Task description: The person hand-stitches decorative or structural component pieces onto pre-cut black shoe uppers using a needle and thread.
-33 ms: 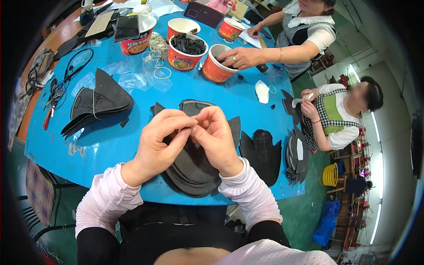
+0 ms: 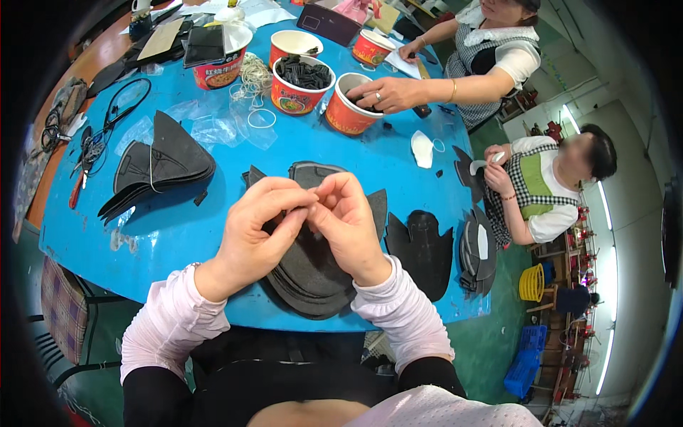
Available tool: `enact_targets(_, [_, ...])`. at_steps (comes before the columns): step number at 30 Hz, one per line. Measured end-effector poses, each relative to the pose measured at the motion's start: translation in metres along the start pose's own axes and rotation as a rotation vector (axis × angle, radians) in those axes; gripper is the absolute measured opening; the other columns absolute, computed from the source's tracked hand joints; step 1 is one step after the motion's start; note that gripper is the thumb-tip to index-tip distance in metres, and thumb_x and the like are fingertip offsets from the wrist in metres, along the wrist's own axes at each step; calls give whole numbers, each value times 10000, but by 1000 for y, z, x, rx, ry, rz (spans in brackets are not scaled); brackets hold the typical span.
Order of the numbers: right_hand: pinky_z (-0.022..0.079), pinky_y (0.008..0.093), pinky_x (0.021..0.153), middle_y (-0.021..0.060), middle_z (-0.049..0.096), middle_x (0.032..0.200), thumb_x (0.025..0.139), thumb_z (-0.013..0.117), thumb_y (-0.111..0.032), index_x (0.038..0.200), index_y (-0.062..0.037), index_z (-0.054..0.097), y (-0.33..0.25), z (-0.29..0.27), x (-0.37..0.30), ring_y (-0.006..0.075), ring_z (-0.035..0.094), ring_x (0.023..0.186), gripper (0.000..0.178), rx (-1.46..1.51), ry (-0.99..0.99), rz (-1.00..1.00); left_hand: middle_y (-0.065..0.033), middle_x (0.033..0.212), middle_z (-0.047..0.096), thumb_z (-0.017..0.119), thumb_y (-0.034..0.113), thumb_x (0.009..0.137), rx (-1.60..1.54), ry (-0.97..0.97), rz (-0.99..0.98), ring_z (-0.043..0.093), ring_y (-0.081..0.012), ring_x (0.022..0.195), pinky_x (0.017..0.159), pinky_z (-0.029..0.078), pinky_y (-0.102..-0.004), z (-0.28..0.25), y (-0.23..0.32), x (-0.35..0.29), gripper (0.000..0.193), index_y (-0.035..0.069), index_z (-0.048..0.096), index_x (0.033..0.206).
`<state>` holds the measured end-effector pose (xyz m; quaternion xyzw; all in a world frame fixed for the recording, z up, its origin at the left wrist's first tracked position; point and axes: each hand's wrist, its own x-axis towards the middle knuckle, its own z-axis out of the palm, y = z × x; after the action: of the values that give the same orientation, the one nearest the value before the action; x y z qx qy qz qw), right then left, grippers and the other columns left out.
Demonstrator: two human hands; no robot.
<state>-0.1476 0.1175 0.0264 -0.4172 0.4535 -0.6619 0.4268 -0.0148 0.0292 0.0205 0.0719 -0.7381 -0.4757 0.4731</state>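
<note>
Head view showed the left hand (image 2: 249, 231) and right hand (image 2: 353, 238) pinched narrow, seemingly for fine control, contents indiscernible, above a dark stack (image 2: 313, 285) within reach on the blue table (image 2: 235, 160).

The person's left hand (image 2: 260, 231) and right hand (image 2: 350, 231) meet above a stack of dark grey pieces (image 2: 313, 285) on the blue desk (image 2: 171, 249); whether they pinch anything is hidden. A banded bundle (image 2: 181, 164) lies leftward, and a co-worker's hand (image 2: 390, 94) reaches inside a red tub (image 2: 347, 117).
</note>
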Motion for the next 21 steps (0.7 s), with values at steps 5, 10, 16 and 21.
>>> enact_targets(5, [412, 175, 635, 13, 528, 895, 909, 606, -81, 1023, -64, 418, 1, 3, -4, 44, 492, 753, 220, 38, 25, -25, -92, 924, 614, 629, -61, 800, 44, -1, 38, 612, -192, 788, 652, 486, -276, -2, 2, 1, 223, 35, 664, 999])
enact_targets(10, [427, 172, 661, 14, 537, 906, 899, 622, -76, 1007, -66, 414, -3, 0, -3, 42, 506, 783, 235, 83, 17, -30, -107, 922, 629, 630, -59, 796, 72, -13, 68, 621, -220, 812, 681, 491, -292, -2, 3, 4, 251, 38, 659, 1026])
enact_targets(16, [454, 184, 731, 30, 558, 935, 851, 640, -2, 979, -66, 412, -23, 1, -3, 47, 525, 837, 269, -49, 102, -13, -105, 923, 631, 624, -60, 794, 101, 47, 1, 617, -216, 804, 678, 490, -289, -4, 1, 5, 265, 35, 647, 1040])
enact_targets(21, [465, 191, 687, 34, 575, 890, 822, 657, 27, 980, -58, 429, -39, -12, 0, 57, 540, 778, 290, -161, 190, -73, -97, 911, 627, 648, -43, 782, 80, 7, -79, 609, -209, 782, 658, 487, -285, -5, 6, 1, 243, 25, 646, 1015])
